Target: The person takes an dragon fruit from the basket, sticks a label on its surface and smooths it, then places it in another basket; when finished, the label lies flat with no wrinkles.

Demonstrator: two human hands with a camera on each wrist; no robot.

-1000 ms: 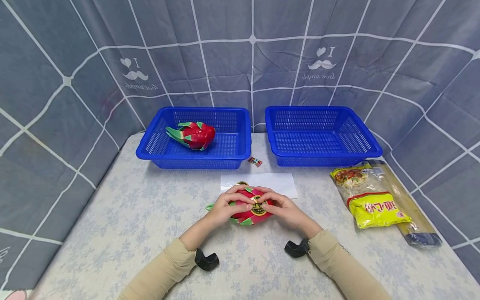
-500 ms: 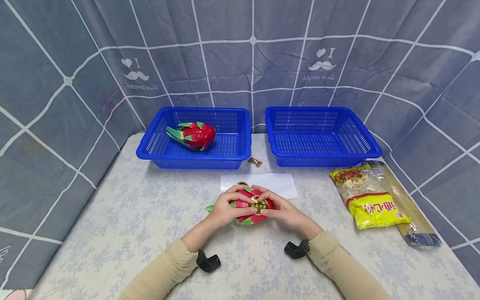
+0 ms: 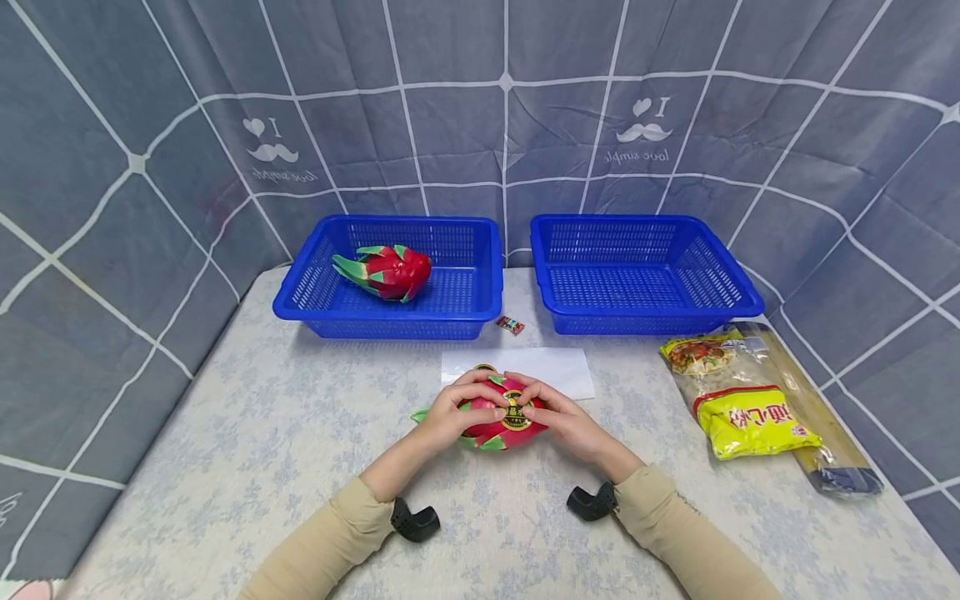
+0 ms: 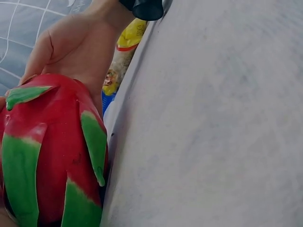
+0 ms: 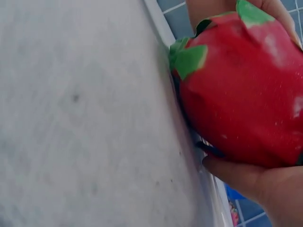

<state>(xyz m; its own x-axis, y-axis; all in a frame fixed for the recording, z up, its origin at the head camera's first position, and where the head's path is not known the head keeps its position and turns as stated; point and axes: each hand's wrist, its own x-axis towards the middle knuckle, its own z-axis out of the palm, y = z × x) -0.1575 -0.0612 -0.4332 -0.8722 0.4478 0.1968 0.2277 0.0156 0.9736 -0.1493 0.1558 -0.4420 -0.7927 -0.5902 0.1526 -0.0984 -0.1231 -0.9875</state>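
Observation:
On the table in the head view lies a red dragon fruit (image 3: 486, 432) with green scales, its tip pointing left. My left hand (image 3: 453, 414) grips its left side and my right hand (image 3: 567, 418) its right side, fingers curled over the top. A round black-and-gold label (image 3: 516, 416) sits on the fruit, and both thumbs press on it. Behind the hands, a white sheet (image 3: 557, 367) bears another round sticker (image 3: 485, 367), partly covered. In the wrist views, the fruit's red skin (image 4: 57, 161) fills much of the picture and the label is out of sight.
Two blue baskets stand at the back; the left basket (image 3: 457, 315) holds another dragon fruit (image 3: 396, 272). Between the baskets and the sheet lies a small red packet (image 3: 511, 324). A yellow pasta bag (image 3: 750, 421) rests over a long clear package (image 3: 843, 454) near the right basket (image 3: 652, 321).
Half a second ago both thumbs lay across the lower part of the label; now they have moved up to its middle, uncovering its lower edge. The fruit stays in place.

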